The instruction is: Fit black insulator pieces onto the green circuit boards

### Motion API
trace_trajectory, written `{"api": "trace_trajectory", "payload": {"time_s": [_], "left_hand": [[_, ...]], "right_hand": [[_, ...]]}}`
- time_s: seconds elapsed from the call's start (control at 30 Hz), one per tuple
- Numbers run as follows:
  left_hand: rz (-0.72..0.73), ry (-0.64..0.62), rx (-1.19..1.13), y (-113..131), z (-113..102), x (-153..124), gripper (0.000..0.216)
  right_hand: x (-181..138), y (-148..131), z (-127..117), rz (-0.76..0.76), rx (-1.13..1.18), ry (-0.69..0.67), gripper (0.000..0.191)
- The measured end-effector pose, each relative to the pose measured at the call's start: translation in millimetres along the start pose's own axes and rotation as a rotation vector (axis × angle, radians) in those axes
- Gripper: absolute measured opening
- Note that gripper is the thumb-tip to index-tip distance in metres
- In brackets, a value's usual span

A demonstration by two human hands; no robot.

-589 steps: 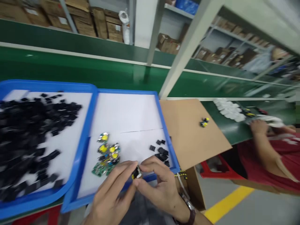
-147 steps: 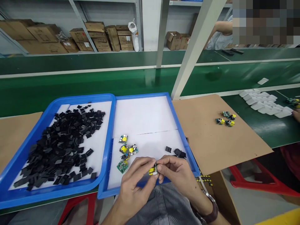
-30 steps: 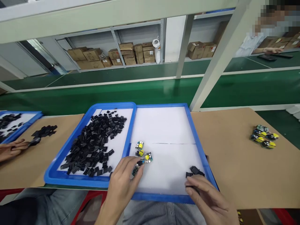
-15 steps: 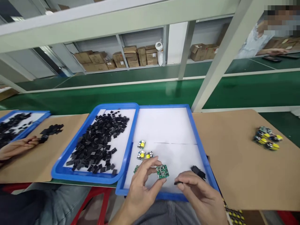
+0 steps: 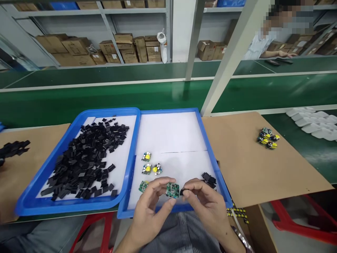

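Note:
Between thumb and fingers, my left hand (image 5: 152, 203) grips a small green circuit board (image 5: 172, 189) by its edges, its component side facing me. My right hand (image 5: 206, 202) pinches a small black piece (image 5: 182, 192) close beside the board's right edge; whether they touch I cannot tell. Both hands are over the near part of a white-lined blue tray (image 5: 201, 131). Left of my hands in that tray lie several boards with yellow parts (image 5: 146, 169) and a green board (image 5: 143, 186). Behind my right hand lies a small heap of black pieces (image 5: 209, 178).
A second blue tray (image 5: 135, 140) at the left holds a large pile of black pieces (image 5: 86, 154). Brown cardboard (image 5: 237, 158) at the right bears a cluster of boards (image 5: 267, 138). A slanted post (image 5: 226, 59) rises behind the trays. A person (image 5: 263, 42) is across the green bench.
My right hand has brought the black piece leftward, up to the board in my left hand. The view has shifted right, and the neighbour's hand at the left has gone out of sight.

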State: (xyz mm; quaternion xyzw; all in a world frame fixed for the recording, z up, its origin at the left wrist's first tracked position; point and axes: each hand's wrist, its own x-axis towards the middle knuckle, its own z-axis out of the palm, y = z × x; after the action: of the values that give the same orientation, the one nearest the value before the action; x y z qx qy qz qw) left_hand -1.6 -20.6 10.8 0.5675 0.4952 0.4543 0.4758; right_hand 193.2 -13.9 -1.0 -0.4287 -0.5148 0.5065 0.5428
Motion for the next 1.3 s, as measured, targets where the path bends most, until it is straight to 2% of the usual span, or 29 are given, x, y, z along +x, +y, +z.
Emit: {"api": "trace_trajectory", "payload": {"time_s": [0.1, 0.23, 0.37, 0.5, 0.6, 0.8, 0.93, 1.3], "left_hand": [[-0.094, -0.071, -0.114, 4.1, -5.9, 1.5, 0.034], [-0.204, -0.164, -0.273, 1.5, -9.8, 1.4, 0.040], [-0.238, -0.175, -0.428, -5.5, -9.6, -0.5, 0.039], [-0.258, -0.220, -0.500, -2.7, -9.4, 1.3, 0.041], [-0.257, -0.230, -0.475, 0.9, -9.2, 3.3, 0.047], [-0.264, -0.185, -0.323, -2.6, -10.0, 2.8, 0.041], [-0.254, -0.209, -0.301, -4.5, -10.6, 2.6, 0.041], [-0.201, -0.203, -0.237, 2.9, -8.2, 7.3, 0.040]], "right_hand": [[-0.1, -1.6, 0.6, -0.045, -0.002, 0.018, 0.019], [2.6, -7.2, 4.2, -0.130, -0.047, -0.017, 0.026], [6.1, -10.9, 9.9, -0.159, -0.057, -0.032, 0.026], [7.2, -9.6, 13.0, -0.191, -0.062, -0.008, 0.028], [7.0, -8.1, 14.0, -0.199, -0.065, 0.003, 0.033], [7.4, -8.9, 16.7, -0.211, -0.070, 0.008, 0.034], [6.0, -6.8, 16.0, -0.196, -0.060, 0.000, 0.034], [6.6, -9.9, 8.4, -0.074, -0.099, -0.057, 0.021]]}}
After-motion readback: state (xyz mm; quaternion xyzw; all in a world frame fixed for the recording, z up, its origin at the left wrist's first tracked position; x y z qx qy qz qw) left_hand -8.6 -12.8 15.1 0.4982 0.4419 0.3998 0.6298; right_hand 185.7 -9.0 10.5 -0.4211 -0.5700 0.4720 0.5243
